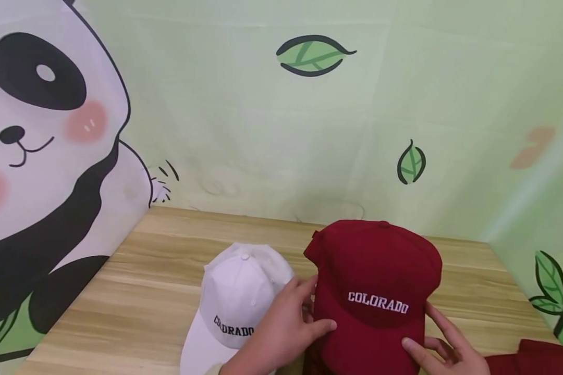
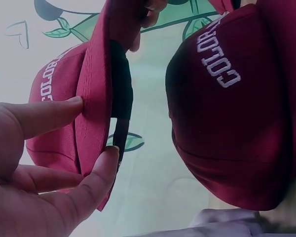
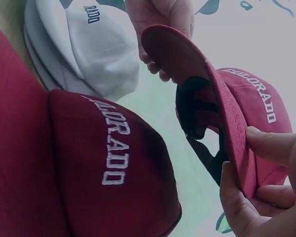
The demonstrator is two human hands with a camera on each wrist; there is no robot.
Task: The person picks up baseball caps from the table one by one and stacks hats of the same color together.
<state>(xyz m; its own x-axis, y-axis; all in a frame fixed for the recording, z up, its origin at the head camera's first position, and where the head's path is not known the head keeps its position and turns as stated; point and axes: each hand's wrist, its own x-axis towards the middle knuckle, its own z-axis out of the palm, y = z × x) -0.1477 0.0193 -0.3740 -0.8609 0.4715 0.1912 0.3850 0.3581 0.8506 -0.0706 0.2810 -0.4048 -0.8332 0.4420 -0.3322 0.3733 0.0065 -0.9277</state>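
Note:
Both hands hold a dark red cap [image 1: 380,265] with white COLORADO lettering by the two sides of its brim. My left hand [image 1: 283,328] has its thumb on top of the brim and fingers beneath, as the fingers [image 2: 96,177] in the left wrist view show. My right hand [image 1: 450,349] pinches the opposite brim edge the same way. Another red cap [image 3: 123,163] with the same lettering lies below the held one, mostly hidden in the head view. Beside my left hand sits a white cap [image 1: 239,297] with black lettering, partly covered by that hand.
The wooden table [image 1: 169,260] meets a green backdrop [image 1: 244,104] printed with a panda and leaves. White caps [image 3: 98,44] appear stacked in the right wrist view. Dark red cloth [image 1: 539,359] shows at the lower right of the head view.

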